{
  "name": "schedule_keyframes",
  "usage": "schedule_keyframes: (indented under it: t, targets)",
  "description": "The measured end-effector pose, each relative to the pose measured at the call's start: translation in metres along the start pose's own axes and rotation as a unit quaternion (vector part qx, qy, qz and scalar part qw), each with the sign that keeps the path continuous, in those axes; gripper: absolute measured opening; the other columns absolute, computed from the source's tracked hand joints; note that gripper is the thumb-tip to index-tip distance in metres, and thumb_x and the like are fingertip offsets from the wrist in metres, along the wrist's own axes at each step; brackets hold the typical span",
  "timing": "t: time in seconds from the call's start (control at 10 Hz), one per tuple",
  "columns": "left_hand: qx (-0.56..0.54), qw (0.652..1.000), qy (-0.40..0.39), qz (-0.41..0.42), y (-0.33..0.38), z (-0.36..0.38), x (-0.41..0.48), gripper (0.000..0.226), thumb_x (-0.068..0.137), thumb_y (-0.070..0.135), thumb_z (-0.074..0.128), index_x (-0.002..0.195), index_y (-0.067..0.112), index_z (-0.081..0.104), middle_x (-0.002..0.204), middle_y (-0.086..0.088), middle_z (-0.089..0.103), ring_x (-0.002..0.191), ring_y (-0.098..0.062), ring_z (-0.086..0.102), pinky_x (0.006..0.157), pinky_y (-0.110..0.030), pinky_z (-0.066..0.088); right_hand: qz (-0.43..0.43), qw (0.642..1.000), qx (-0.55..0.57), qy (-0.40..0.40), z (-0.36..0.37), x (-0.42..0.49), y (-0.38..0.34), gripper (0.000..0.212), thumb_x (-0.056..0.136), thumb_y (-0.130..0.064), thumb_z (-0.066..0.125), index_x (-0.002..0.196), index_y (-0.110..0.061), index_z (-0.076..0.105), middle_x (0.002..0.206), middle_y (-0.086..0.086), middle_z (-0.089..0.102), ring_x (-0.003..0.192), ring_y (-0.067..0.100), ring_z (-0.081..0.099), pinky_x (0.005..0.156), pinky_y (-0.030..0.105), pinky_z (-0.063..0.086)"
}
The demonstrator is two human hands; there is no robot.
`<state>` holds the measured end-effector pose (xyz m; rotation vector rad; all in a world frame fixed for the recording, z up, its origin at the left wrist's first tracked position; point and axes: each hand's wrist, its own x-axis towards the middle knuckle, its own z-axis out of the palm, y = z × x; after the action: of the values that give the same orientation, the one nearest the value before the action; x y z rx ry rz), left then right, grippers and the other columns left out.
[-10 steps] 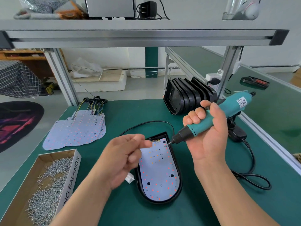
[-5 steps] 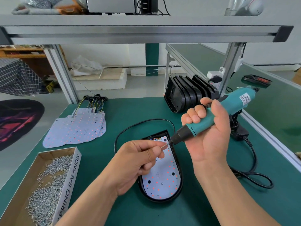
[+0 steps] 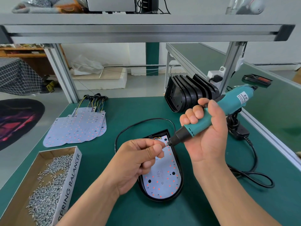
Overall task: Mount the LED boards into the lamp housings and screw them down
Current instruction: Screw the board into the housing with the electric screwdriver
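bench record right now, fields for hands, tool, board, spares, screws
right hand: grips screwdriver
left hand: pinches screw at the screwdriver's tip
board: lying in housing
spare boards: stacked, far left
spare housings: row at the back
box: near left, loose screws inside
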<state>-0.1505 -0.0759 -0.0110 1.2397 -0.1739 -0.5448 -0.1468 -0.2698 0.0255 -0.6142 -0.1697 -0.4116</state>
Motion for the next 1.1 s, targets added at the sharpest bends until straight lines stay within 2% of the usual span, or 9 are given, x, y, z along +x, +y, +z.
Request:
schedule_keyframes:
  t: [0.2,0.4,0.5,0.6,0.8,1.1]
  targets:
    - [0.000,1.000,0.009,0.000,-0.0003,0.0013,0.0004,0.010,0.082,0.022,0.082,0.087,0.014,0.081,0.089,-0.013,0.072,0.050,-0.009,0.038,0.043,-0.017,0.030,-0.002,1.000,0.006,0.009,-0.0005,-0.0002,0.0009,0.014,0.103,-0.025,0.055,0.096,-0.016,0.063,0.072,-0.004,0.048,0.062,0.012,0.044,0.063,0.026,0.046]
    - [0.026,1.000,0.011,-0.003,0.0004,0.0007,-0.0007,0.019,0.082,0.027,0.083,0.089,0.011,0.077,0.092,-0.013,0.075,0.051,-0.009,0.037,0.045,-0.017,0.031,-0.001,1.000,0.003,0.010,-0.0005,-0.0008,0.0026,0.014,0.103,-0.025,0.055,0.096,-0.016,0.062,0.072,-0.004,0.048,0.061,0.012,0.044,0.062,0.026,0.046]
    - [0.036,0.999,0.005,-0.003,0.0002,0.0002,-0.0011,0.014,0.081,0.027,0.083,0.086,0.014,0.079,0.094,-0.014,0.076,0.052,-0.009,0.038,0.045,-0.017,0.031,-0.004,1.000,-0.001,0.012,-0.0005,-0.0007,0.0025,0.014,0.103,-0.025,0.055,0.096,-0.016,0.063,0.072,-0.004,0.047,0.061,0.012,0.044,0.062,0.026,0.046]
    - [0.031,0.999,0.013,-0.006,-0.0005,-0.0017,0.0002,0.010,0.080,0.023,0.084,0.087,0.016,0.082,0.090,-0.013,0.074,0.051,-0.010,0.038,0.045,-0.017,0.031,-0.006,1.000,-0.001,0.016,-0.0008,-0.0003,0.0021,0.013,0.103,-0.024,0.055,0.095,-0.016,0.063,0.072,-0.003,0.047,0.061,0.013,0.044,0.062,0.026,0.046]
    - [0.024,0.999,0.023,-0.009,-0.0051,-0.0033,0.0018,0.020,0.077,0.025,0.087,0.093,0.014,0.085,0.086,-0.012,0.074,0.049,-0.009,0.039,0.045,-0.017,0.032,0.001,1.000,-0.006,0.018,-0.0006,-0.0008,0.0055,0.015,0.103,-0.024,0.056,0.093,-0.017,0.065,0.072,-0.003,0.047,0.061,0.013,0.044,0.062,0.026,0.047]
    - [0.006,1.000,0.012,-0.004,-0.0040,-0.0054,0.0021,0.023,0.084,0.017,0.078,0.104,0.008,0.084,0.093,-0.013,0.074,0.050,-0.008,0.039,0.045,-0.016,0.031,-0.001,1.000,-0.006,0.019,-0.0029,0.0003,0.0045,0.015,0.102,-0.023,0.057,0.092,-0.017,0.065,0.073,-0.003,0.048,0.061,0.013,0.044,0.062,0.026,0.046]
